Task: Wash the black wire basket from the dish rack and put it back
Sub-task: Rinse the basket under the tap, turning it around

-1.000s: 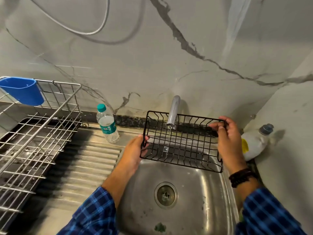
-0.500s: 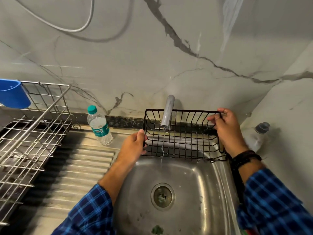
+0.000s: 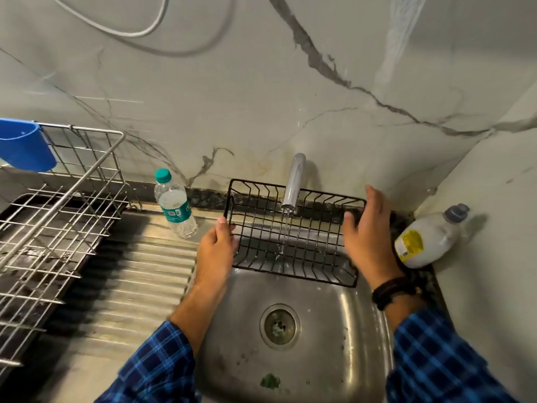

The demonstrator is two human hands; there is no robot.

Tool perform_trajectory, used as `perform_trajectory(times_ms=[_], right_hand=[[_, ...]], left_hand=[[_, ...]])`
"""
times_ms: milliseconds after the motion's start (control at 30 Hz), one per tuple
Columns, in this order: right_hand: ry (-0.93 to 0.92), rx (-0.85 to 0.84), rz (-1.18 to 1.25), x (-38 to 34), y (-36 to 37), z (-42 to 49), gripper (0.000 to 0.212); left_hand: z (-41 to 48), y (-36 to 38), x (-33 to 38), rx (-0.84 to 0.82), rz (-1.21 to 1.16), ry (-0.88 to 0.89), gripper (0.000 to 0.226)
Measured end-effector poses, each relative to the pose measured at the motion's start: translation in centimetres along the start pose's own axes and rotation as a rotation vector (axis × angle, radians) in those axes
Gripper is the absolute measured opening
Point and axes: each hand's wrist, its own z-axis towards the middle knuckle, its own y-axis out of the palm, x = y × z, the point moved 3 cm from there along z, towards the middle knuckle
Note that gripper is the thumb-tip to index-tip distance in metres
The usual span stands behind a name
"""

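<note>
The black wire basket (image 3: pixel 293 239) hangs over the steel sink (image 3: pixel 325 359), right under the tap (image 3: pixel 294 181). A thin stream of water runs through its bottom wires. My left hand (image 3: pixel 216 248) grips the basket's left end, thumb over the rim. My right hand (image 3: pixel 367 228) holds the right end, thumb inside and fingers round the outside. The basket lies nearly level with its open side up. The metal dish rack (image 3: pixel 55 228) stands at the left on a dark tray.
A blue plastic cup (image 3: pixel 24 149) hangs on the rack's back corner. A water bottle with a teal cap (image 3: pixel 174 205) stands on the ribbed drainboard (image 3: pixel 130 286). A white soap bottle (image 3: pixel 430 237) lies in the right corner. A marble wall rises behind.
The basket has tipped from standing on edge to nearly flat under the tap. My right hand shifted its hold from the top rim to the right side. Water now runs through the basket.
</note>
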Motion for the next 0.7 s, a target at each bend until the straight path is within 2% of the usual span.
perform_trajectory(times_ms=[67, 133, 200, 300, 400, 467, 533, 600, 667, 700], right_hand=[[-0.193, 0.084, -0.266, -1.2, 0.3, -2.8, 0.063], [-0.338, 0.105, -0.398, -2.2, 0.8, -5.0, 0.052], [-0.363, 0.084, -0.436, -2.2, 1.3, -5.9, 0.037], [-0.281, 0.041, -0.473, -2.4, 1.7, -5.8, 0.041], [-0.242, -0.099, -0.298, -3.0, 3.1, -6.9, 0.03], [-0.074, -0.288, -0.227, -2.6, 5.1, -7.4, 0.027], [0.118, -0.522, -0.337, -2.2, 7.5, -7.2, 0.051], [0.299, -0.695, -0.33, -2.8, 9.0, -7.1, 0.08], [0.332, -0.772, -0.271, -4.1, 10.1, -7.6, 0.089], [0.265, -0.793, -0.285, -4.7, 10.5, -8.0, 0.086]], left_hand=[[-1.0, 0.1, 0.4, -0.005, -0.087, 0.018, 0.048], [-1.8, 0.0, 0.2, -0.031, -0.125, 0.061, 0.05], [-2.3, -0.2, -0.3, -0.015, -0.091, 0.116, 0.048], [-2.4, -0.1, -1.5, 0.002, -0.024, 0.154, 0.074], [-2.7, 0.3, -0.7, 0.003, -0.039, 0.163, 0.075], [-2.7, 0.6, -0.6, -0.01, -0.048, 0.144, 0.077], [-2.5, 1.0, -1.0, -0.034, -0.064, 0.127, 0.078], [-2.5, 1.5, -1.0, -0.058, -0.064, 0.112, 0.066], [-2.2, 1.6, -1.2, -0.066, -0.076, 0.102, 0.056], [-2.0, 1.5, -1.3, -0.066, -0.095, 0.105, 0.056]])
